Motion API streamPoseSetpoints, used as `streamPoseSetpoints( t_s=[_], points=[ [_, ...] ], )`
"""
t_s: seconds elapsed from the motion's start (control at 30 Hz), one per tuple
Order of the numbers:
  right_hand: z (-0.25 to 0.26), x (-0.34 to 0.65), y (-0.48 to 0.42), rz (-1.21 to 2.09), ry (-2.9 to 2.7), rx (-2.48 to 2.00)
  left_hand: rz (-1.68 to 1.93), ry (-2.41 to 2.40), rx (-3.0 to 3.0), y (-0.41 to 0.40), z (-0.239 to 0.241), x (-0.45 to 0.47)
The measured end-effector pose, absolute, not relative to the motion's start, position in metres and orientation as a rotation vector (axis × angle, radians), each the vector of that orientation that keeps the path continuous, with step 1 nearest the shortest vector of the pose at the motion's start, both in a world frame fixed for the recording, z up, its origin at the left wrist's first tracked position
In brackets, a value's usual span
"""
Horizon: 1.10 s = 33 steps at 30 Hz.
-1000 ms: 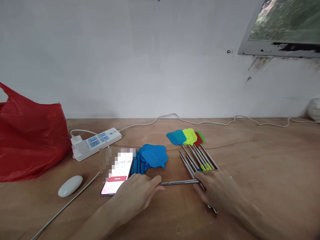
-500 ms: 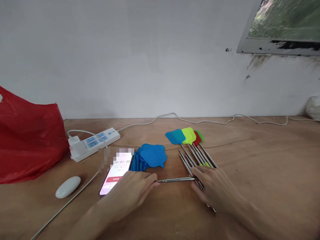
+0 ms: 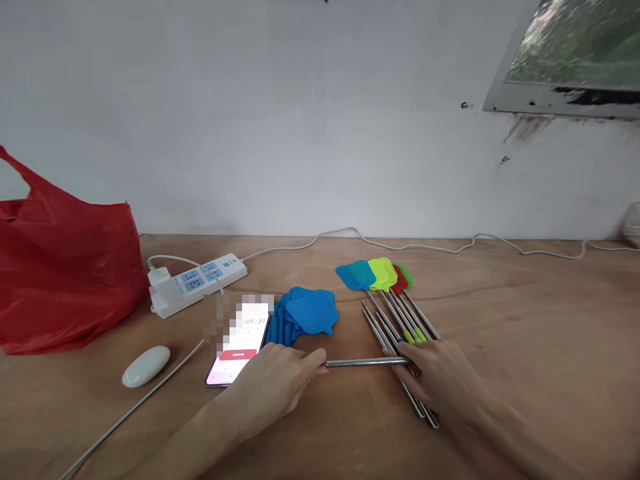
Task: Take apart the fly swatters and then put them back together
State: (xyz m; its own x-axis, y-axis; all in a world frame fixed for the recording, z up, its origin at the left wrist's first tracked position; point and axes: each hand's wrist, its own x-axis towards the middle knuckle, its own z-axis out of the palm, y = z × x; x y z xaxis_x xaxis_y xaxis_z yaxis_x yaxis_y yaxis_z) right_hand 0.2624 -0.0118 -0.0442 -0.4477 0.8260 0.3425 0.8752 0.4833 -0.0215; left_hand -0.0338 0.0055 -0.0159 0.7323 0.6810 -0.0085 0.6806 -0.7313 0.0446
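Note:
A thin silvery metal rod [image 3: 367,362] stretches level between my two hands, stepping down in thickness like a telescopic one. My left hand [image 3: 287,373] is closed around its left end, and my right hand [image 3: 434,370] pinches the other end. Under and beside my right hand lie several loose metal rods [image 3: 371,317]. Behind them is a fanned group of fly swatters with blue [image 3: 361,274], yellow [image 3: 384,273], red [image 3: 401,280] and green heads. Just beyond my left hand rest loose blue swatter heads [image 3: 313,312] and blue grips [image 3: 280,327].
A lit phone [image 3: 243,347] with a running timer lies left of the blue grips. Farther left are a white power strip [image 3: 197,285], a white mouse-shaped object [image 3: 146,367] and a red plastic bag [image 3: 75,273]. A white cable [image 3: 350,230] runs along the wall.
The view has shifted slightly left. Both hands keep hold of the metal rod, and the visible rod between them looks slightly longer. The phone's timer has advanced to 01:31.

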Motion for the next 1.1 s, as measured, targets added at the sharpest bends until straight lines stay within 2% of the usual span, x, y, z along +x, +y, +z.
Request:
streamPoseSetpoints(
  t_s=[0.6, 0.87, 1.1],
  points=[
    [-0.046, 0.219, -0.011, -0.313, -2.446, -1.417, -0.148, 1.282, 2.844, -0.003, -0.021, -0.021],
    [-0.038, 0.231, 0.000, -0.260, -2.359, -1.469, 0.163, 1.156, 2.802, 0.007, -0.009, -0.042],
    [-0.044, 0.244, 0.007, -0.185, -2.305, -1.563, 0.027, 1.133, 2.868, 0.025, -0.014, -0.059]
  ],
)
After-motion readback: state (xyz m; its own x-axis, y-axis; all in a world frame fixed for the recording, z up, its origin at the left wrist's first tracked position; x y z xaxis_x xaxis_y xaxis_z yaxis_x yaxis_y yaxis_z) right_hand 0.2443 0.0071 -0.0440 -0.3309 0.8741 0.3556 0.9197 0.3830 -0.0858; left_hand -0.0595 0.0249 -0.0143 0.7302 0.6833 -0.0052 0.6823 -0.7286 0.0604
